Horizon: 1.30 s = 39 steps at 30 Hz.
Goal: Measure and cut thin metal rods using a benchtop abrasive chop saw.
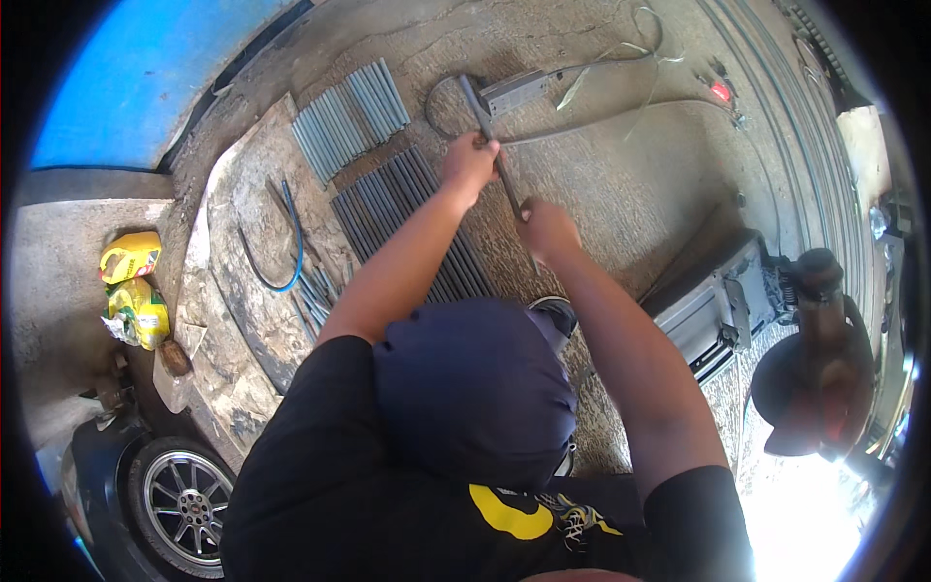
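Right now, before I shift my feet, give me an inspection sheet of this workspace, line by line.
Surface: rough concrete floor, with a stained pale sheet on the left.
Job's things: dark rod in hand; row of dark rods and paler gray rods laid out on the floor.
Clutter: curved blue tube; yellow packages at far left.
Hands: left hand and right hand both closed around the dark rod, left one farther out.
Cables: dark cable and gray cord run loose across the floor.
Surroundings: blue panel, vehicle wheel.
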{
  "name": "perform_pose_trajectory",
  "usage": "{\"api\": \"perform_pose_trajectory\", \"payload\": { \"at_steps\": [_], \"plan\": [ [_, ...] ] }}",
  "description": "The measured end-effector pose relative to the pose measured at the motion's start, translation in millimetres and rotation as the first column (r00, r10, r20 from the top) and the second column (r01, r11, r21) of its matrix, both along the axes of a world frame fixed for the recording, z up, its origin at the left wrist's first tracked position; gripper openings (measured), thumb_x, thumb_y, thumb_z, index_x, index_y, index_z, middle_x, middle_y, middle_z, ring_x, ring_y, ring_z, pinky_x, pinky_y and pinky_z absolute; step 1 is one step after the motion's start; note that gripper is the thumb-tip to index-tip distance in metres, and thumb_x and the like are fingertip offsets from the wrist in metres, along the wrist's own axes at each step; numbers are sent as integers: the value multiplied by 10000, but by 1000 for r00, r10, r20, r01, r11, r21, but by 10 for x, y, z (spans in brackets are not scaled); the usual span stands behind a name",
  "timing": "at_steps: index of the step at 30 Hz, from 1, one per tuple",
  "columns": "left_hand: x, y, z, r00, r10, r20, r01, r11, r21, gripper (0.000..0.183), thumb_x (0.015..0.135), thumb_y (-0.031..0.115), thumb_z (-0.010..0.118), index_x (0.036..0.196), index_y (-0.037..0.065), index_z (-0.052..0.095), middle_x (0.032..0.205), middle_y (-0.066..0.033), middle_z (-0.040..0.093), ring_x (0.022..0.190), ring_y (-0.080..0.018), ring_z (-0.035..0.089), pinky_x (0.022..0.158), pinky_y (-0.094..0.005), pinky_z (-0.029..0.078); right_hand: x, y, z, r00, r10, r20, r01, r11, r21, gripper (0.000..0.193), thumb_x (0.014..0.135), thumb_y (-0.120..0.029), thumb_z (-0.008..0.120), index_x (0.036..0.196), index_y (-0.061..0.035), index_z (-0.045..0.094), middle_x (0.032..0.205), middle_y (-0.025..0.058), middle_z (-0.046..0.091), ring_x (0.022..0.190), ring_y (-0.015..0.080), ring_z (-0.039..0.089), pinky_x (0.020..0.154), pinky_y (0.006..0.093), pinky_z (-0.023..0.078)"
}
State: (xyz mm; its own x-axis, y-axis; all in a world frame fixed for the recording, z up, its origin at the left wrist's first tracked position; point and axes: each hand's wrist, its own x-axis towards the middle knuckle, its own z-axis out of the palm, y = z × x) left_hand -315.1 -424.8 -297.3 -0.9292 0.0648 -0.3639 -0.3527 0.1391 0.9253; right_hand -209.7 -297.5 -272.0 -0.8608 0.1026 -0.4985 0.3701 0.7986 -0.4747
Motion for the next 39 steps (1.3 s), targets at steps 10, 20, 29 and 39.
{"api": "perform_pose_trajectory", "payload": {
  "at_steps": [10, 20, 29, 39],
  "plan": [
    [367, -240, -717, 983, 27, 181, 35, 943, -332, 351, 913, 152, 628, 1164, -57, 498, 902, -137, 679, 701, -227, 680, 609, -344, 561, 275, -208, -656, 985, 91, 146, -107, 989, 104, 311, 795, -187, 620, 1076, -60, 656, 1054, 205, 676, 1000, 360, 654, 863, 455, 516],
    [174, -159, -1090, 995, 53, 83, -8, 882, -470, 457, 878, 189, 654, 1235, -25, 466, 1035, -229, 654, 953, -383, 652, 818, -429, 521, 211, -138, -637, 995, 25, 97, -34, 994, 99, 318, 831, -176, 563, 1117, -56, 635, 1061, 219, 669, 1029, 366, 643, 867, 458, 516],
    [113, -543, -840, 996, -44, 71, 80, 733, -675, 457, 838, 212, 676, 1154, -60, 489, 1024, -292, 644, 1005, -425, 626, 869, -462, 511, 225, -481, -742, 986, 74, 150, -71, 997, -26, 327, 867, -135, 520, 1173, -78, 619, 1106, 224, 660, 1056, 372, 640, 897, 473, 507],
    [117, -608, -481, 966, -211, 147, 225, 418, -880, 545, 864, 277, 675, 1241, -21, 418, 990, -243, 665, 951, -385, 655, 790, -470, 540, 458, -383, -1114, 980, 197, 40, -186, 964, -189, 413, 808, -119, 530, 1208, -104, 630, 1135, 197, 657, 1051, 360, 635, 916, 448, 500]
  ]
}}
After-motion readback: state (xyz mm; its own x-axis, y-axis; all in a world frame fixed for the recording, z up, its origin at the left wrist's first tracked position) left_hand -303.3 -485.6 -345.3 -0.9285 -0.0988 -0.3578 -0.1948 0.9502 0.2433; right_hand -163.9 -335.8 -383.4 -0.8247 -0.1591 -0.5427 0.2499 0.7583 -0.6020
